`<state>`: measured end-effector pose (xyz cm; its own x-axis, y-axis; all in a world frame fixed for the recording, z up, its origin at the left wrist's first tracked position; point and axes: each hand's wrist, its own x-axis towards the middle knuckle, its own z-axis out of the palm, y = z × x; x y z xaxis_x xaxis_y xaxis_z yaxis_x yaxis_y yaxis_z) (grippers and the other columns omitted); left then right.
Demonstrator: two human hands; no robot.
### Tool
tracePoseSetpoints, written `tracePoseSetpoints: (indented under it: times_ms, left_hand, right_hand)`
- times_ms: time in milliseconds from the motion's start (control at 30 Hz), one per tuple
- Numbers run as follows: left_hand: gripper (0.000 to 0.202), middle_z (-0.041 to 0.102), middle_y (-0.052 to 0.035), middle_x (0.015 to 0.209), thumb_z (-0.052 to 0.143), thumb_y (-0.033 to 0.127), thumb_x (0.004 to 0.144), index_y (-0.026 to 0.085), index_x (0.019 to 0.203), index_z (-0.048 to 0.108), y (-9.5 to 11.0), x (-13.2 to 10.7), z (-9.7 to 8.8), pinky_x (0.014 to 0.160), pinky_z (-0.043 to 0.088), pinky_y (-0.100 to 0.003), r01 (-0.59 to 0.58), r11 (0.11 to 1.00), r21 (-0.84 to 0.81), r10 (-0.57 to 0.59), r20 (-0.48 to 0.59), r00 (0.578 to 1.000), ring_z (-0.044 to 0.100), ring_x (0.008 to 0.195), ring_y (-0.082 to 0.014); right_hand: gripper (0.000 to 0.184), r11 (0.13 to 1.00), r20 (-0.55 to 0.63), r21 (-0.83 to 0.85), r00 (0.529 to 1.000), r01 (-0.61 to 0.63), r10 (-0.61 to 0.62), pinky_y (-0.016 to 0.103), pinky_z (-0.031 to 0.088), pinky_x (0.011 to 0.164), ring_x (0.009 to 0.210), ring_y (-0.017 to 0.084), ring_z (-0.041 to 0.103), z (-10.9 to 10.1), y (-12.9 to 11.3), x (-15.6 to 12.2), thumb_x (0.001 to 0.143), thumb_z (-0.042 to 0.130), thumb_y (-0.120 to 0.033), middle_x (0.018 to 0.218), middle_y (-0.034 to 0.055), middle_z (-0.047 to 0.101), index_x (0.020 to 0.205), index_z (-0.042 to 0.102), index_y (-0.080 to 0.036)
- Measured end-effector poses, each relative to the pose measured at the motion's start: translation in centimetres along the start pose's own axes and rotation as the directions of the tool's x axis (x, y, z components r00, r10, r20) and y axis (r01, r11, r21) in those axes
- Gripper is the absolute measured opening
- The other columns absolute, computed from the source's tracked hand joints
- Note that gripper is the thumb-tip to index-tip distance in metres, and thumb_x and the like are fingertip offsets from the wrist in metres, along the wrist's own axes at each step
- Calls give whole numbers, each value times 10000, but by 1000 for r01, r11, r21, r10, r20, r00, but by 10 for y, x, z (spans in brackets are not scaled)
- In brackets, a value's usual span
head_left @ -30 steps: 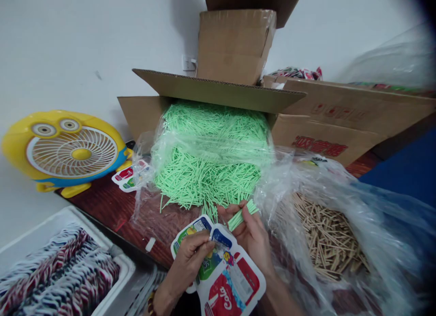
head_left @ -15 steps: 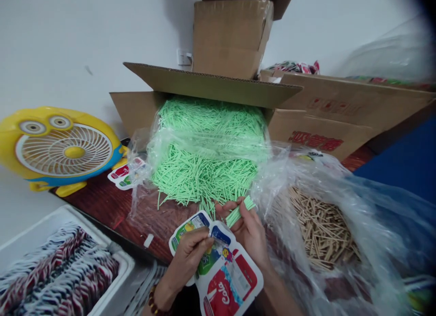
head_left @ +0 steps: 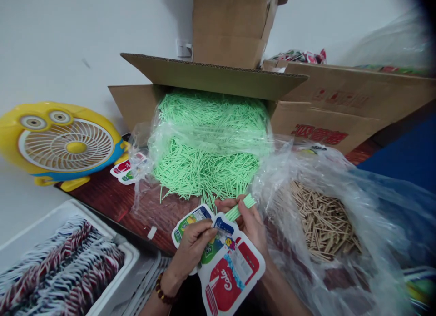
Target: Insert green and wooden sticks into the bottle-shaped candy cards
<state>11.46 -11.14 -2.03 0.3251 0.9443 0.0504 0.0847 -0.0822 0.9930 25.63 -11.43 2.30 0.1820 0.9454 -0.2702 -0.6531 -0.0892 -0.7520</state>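
Observation:
My left hand [head_left: 196,244] is closed on flat bottle-shaped pouches printed with drinks. The front pouch [head_left: 231,273] reads "Cola" in white on red, with a clear panel beside it. Another, green and blue pouch [head_left: 194,217] spreads out behind my fingers. My right hand [head_left: 252,225] grips a small bundle of thin green sticks [head_left: 240,208], just above the front pouch. Its lower fingers are partly hidden by the pouch. Beyond both hands, a large heap of green sticks [head_left: 204,170] spills from clear plastic in an open cardboard box [head_left: 211,77].
To the right, brown sticks [head_left: 327,223] lie in a clear plastic bag [head_left: 279,184]. A yellow fan [head_left: 75,147] stands at left, near loose pouches [head_left: 126,170]. A white foam box [head_left: 127,257] full of stacked pouches is at lower left. More cartons [head_left: 231,30] rise behind.
The view has shifted slightly, so the surroundings sit a little higher. Both hands keep their holds; the green bundle sits slightly closer to the front pouch's top edge.

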Motion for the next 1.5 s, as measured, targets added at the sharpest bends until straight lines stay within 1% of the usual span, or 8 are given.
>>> tracePoseSetpoints:
  times_ms: [200, 333, 433, 533, 833, 1000, 1233, 1500]
  left_hand:
    - [240, 546, 20, 693, 643, 388, 820, 150, 787, 654, 0, 9, -4, 592, 389, -195, 112, 983, -148, -117, -25, 993, 465, 637, -111]
    - [263, 610, 13, 732, 671, 400, 804, 152, 893, 671, -4, 13, -6, 592, 431, -198, 189, 938, -290, -197, 4, 980, 525, 626, -106]
    - [297, 647, 1, 740, 692, 411, 785, 152, 929, 669, -5, 16, -5, 605, 464, -218, 219, 896, -387, -235, 8, 972, 570, 629, -118]
    - [314, 673, -19, 765, 709, 400, 772, 141, 944, 671, -5, 20, -4, 637, 490, -245, 212, 881, -423, -231, 6, 973, 606, 661, -140]
    - [247, 666, 7, 715, 709, 357, 785, 133, 888, 690, -5, 25, 1, 578, 461, -196, 125, 903, -411, -178, -94, 979, 576, 601, -102]
    - [213, 696, 0, 781, 696, 333, 803, 160, 927, 677, 0, 23, 4, 639, 501, -229, 109, 878, -467, -162, -74, 984, 619, 667, -127]
    - [269, 743, -56, 888, 779, 240, 720, 120, 946, 698, 17, 24, 8, 735, 535, -287, 268, 819, -508, -208, 174, 963, 675, 727, -159]
    - [192, 734, -14, 779, 755, 268, 735, 132, 863, 708, 37, 20, 20, 633, 519, -236, 228, 884, -408, -204, 103, 974, 648, 638, -132]
  right_hand:
    - [288, 977, 287, -162, 940, -142, 184, 309, 549, 715, 964, 231, 666, -3, -17, 7, 725, 739, -356, 1113, 60, 691, 954, 642, -211]
    - [321, 945, 394, -323, 916, 56, 80, 369, 503, 900, 1078, 205, 619, -7, -37, 20, 827, 632, -376, 1245, 29, 629, 1130, 619, -271]
    - [334, 719, 486, -639, 868, 274, 101, 418, 463, 969, 1077, 220, 618, -12, -51, 24, 849, 607, -367, 1202, 20, 658, 1171, 637, -286]
    - [378, 548, 543, -724, 836, 420, 77, 457, 360, 1077, 1173, 242, 565, -15, -58, 24, 813, 659, -317, 1247, 9, 635, 1190, 636, -321]
    - [329, 419, 628, -708, 778, 569, 6, 425, 444, 974, 1084, 237, 615, -27, -57, 22, 860, 602, -264, 1188, 23, 668, 1183, 644, -306]
    - [229, 379, 547, -772, 837, 510, -11, 330, 501, 746, 841, 204, 654, -38, -60, 30, 874, 572, -313, 964, 22, 721, 1064, 690, -263]
    - [172, 335, 545, -788, 838, 516, -9, 267, 445, 614, 687, 171, 611, -42, -72, 29, 858, 574, -304, 798, -2, 698, 964, 700, -251]
    - [251, 345, 496, -829, 864, 441, 89, 251, 443, 616, 683, 149, 606, -51, -81, 27, 825, 607, -348, 803, 9, 687, 1029, 662, -211]
